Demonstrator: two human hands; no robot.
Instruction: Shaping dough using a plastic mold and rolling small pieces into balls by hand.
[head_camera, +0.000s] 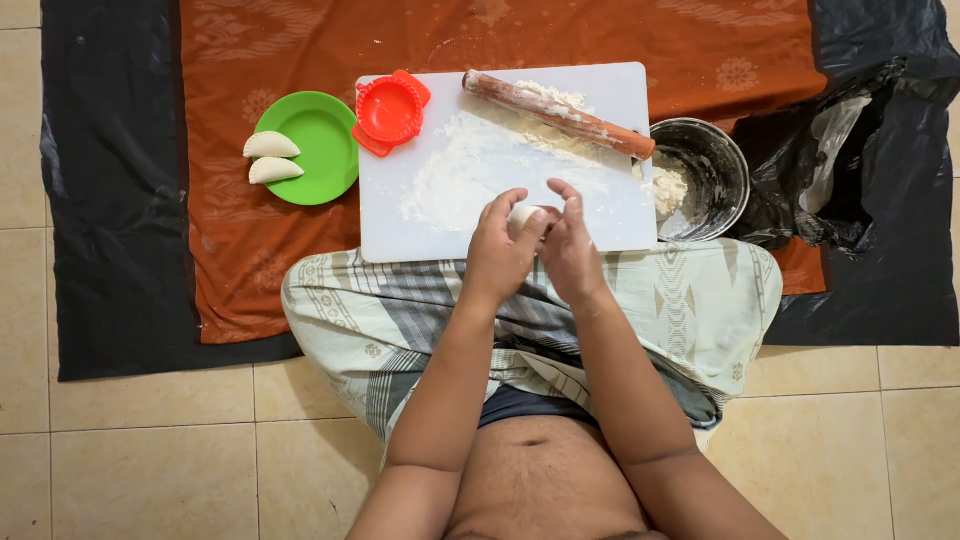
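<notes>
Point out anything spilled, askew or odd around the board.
Flour is scattered loose across the white board, and the rolling pin lies diagonally, caked with it. Both hands, left hand and right hand, pinch a dough piece.

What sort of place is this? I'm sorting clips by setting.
Probably a home floor set up for making dumplings: beige floor tiles, an orange patterned cloth over black plastic sheeting, and a floured white plastic cutting board in front of the seated person.
</notes>
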